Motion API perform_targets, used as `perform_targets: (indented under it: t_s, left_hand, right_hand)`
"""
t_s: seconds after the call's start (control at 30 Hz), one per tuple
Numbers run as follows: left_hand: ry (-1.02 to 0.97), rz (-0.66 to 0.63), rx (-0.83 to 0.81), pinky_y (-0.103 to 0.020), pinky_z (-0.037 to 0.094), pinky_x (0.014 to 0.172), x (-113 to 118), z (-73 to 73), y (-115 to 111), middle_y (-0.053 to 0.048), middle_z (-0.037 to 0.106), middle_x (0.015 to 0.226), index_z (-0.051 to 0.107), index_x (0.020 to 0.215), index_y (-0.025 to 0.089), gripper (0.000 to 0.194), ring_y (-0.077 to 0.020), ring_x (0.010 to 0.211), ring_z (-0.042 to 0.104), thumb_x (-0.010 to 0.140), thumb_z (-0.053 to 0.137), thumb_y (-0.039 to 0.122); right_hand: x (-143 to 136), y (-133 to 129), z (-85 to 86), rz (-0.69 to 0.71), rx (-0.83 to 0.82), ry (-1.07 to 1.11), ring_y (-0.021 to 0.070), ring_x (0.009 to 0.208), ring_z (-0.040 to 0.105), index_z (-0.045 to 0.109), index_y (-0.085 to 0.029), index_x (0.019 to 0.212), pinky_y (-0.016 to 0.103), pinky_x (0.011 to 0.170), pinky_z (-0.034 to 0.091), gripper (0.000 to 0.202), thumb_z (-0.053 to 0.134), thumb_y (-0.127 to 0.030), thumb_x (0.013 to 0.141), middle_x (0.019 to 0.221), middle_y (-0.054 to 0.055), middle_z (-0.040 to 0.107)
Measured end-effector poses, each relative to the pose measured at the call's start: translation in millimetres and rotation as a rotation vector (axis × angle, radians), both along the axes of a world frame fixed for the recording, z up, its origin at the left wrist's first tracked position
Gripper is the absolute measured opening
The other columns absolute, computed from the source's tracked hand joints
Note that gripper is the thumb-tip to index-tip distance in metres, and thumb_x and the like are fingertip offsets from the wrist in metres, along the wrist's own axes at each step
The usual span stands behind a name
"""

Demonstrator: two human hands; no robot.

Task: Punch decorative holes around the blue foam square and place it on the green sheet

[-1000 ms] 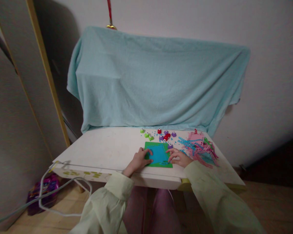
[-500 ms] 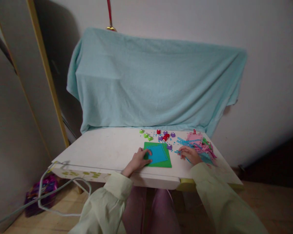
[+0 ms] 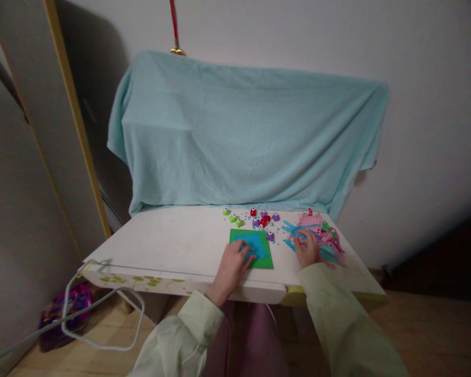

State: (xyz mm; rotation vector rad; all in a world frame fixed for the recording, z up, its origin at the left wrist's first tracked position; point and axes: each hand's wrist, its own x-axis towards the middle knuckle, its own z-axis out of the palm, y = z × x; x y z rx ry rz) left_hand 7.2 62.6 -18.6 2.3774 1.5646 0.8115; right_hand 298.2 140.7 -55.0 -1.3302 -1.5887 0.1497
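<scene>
A blue sheet (image 3: pixel 259 247) with a punched-looking edge lies on a larger green sheet (image 3: pixel 267 262) near the table's front. My left hand (image 3: pixel 233 261) is over its left part, fingers curled and thumb close to them, closed on the blue sheet; the exact contact is hidden. To the right, my right hand (image 3: pixel 307 250) is at the pile of cut strips, its fingertips closed around a thin blue strip (image 3: pixel 289 244). More blue strips (image 3: pixel 292 229) and a pink punched sheet (image 3: pixel 311 222) lie just beyond its fingers.
Several small green (image 3: pixel 233 218), red (image 3: pixel 264 221) and purple (image 3: pixel 270 236) eyed pieces stand behind the sheets among blue scraps. Pink and green scraps (image 3: pixel 330 238) are heaped at the right. A light blue cloth (image 3: pixel 251 136) hangs behind the white table (image 3: pixel 160 235). A pale cable (image 3: pixel 102 345) loops at lower left.
My left hand has shifted over the blue sheet and its fingers have drawn together. The right hand has moved up toward the strips with the blue strip. The view has shifted slightly.
</scene>
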Motion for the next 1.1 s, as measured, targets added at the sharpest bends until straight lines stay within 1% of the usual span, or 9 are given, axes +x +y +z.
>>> perform_targets:
  t_s: [0.07, 0.17, 0.27, 0.37, 0.47, 0.6, 0.7, 0.87, 1.1]
  left_hand:
    - [0.054, -0.051, 0.015, -0.04, 0.037, 0.094, 13, -0.9, 2, -0.009, 0.053, 0.117, 0.058, 0.112, 0.023, 0.027, -0.0255, 0.107, 0.049, 0.094, 0.048, 0.039]
    - [0.112, -0.059, 0.011, -0.041, 0.038, 0.094, 29, -6.6, 9, -0.01, 0.054, 0.114, 0.058, 0.111, 0.021, 0.029, -0.0269, 0.107, 0.049, 0.092, 0.051, 0.041]
    - [0.161, -0.084, 0.011, -0.041, 0.039, 0.091, 36, -10.0, 15, -0.011, 0.055, 0.11, 0.059, 0.107, 0.021, 0.025, -0.027, 0.105, 0.049, 0.095, 0.047, 0.038]
    - [0.196, -0.133, -0.001, -0.041, 0.04, 0.089, 36, -8.6, 18, -0.011, 0.057, 0.105, 0.061, 0.1, 0.02, 0.023, -0.0261, 0.102, 0.051, 0.097, 0.041, 0.032]
    - [0.215, -0.162, -0.022, -0.04, 0.04, 0.09, 33, -5.6, 16, -0.011, 0.058, 0.104, 0.062, 0.098, 0.02, 0.023, -0.0254, 0.103, 0.051, 0.097, 0.041, 0.03]
    - [0.233, -0.168, -0.024, -0.039, 0.042, 0.088, 26, -3.6, 13, -0.011, 0.06, 0.105, 0.062, 0.101, 0.021, 0.022, -0.0257, 0.104, 0.051, 0.096, 0.043, 0.028]
    - [0.247, -0.186, -0.043, -0.038, 0.043, 0.085, 22, -3.3, 14, -0.011, 0.061, 0.105, 0.062, 0.104, 0.022, 0.02, -0.0263, 0.102, 0.053, 0.095, 0.044, 0.023]
    - [0.309, -0.191, -0.061, -0.039, 0.042, 0.081, 21, -1.1, 15, -0.013, 0.062, 0.101, 0.061, 0.1, 0.02, 0.018, -0.0274, 0.098, 0.055, 0.092, 0.045, 0.017]
    - [0.382, -0.179, 0.002, -0.038, 0.042, 0.081, 23, 5.6, 10, -0.012, 0.061, 0.104, 0.056, 0.11, 0.02, 0.024, -0.027, 0.099, 0.053, 0.092, 0.042, 0.013]
  right_hand:
    - [-3, 0, -1.1, -0.081, 0.101, 0.004, 0.0231, 0.085, 0.061, 0.059, -0.018, 0.105, 0.041, 0.076, 0.054, 0.026, 0.05, -0.029, 0.084, 0.117, 0.015, 0.053]
    - [-5, 1, -3.9, -0.067, 0.144, 0.001, 0.0267, 0.099, 0.057, 0.062, -0.019, 0.098, 0.042, 0.08, 0.053, 0.02, 0.051, -0.025, 0.082, 0.112, 0.013, 0.054]
    - [-4, 2, -6.1, -0.072, 0.145, 0.001, 0.026, 0.095, 0.057, 0.062, -0.021, 0.091, 0.041, 0.078, 0.053, 0.015, 0.051, -0.024, 0.082, 0.108, 0.012, 0.056]
    - [-4, 0, -5.3, -0.075, 0.125, -0.007, 0.0236, 0.086, 0.059, 0.062, -0.022, 0.086, 0.039, 0.074, 0.054, 0.012, 0.052, -0.025, 0.082, 0.105, 0.011, 0.056]
    - [-6, -2, -2.3, -0.068, 0.12, -0.004, 0.0234, 0.086, 0.058, 0.062, -0.023, 0.085, 0.038, 0.071, 0.054, 0.011, 0.051, -0.025, 0.082, 0.104, 0.01, 0.057]
    - [-9, -5, 0.4, -0.051, 0.109, 0.012, 0.023, 0.085, 0.058, 0.062, -0.022, 0.085, 0.037, 0.07, 0.054, 0.012, 0.05, -0.025, 0.083, 0.103, 0.01, 0.056]
    - [-10, -5, 0.8, -0.038, 0.102, 0.021, 0.0237, 0.086, 0.058, 0.062, -0.022, 0.084, 0.037, 0.07, 0.054, 0.012, 0.05, -0.025, 0.083, 0.104, 0.011, 0.056]
    - [-10, -5, 1.1, -0.038, 0.101, 0.007, 0.0223, 0.082, 0.058, 0.061, -0.022, 0.083, 0.036, 0.071, 0.053, 0.011, 0.051, -0.024, 0.083, 0.101, 0.01, 0.057]
    - [-11, -8, 0.0, -0.037, 0.074, 0.01, 0.0186, 0.072, 0.058, 0.062, -0.021, 0.085, 0.032, 0.06, 0.052, 0.013, 0.05, -0.024, 0.085, 0.101, 0.009, 0.058]
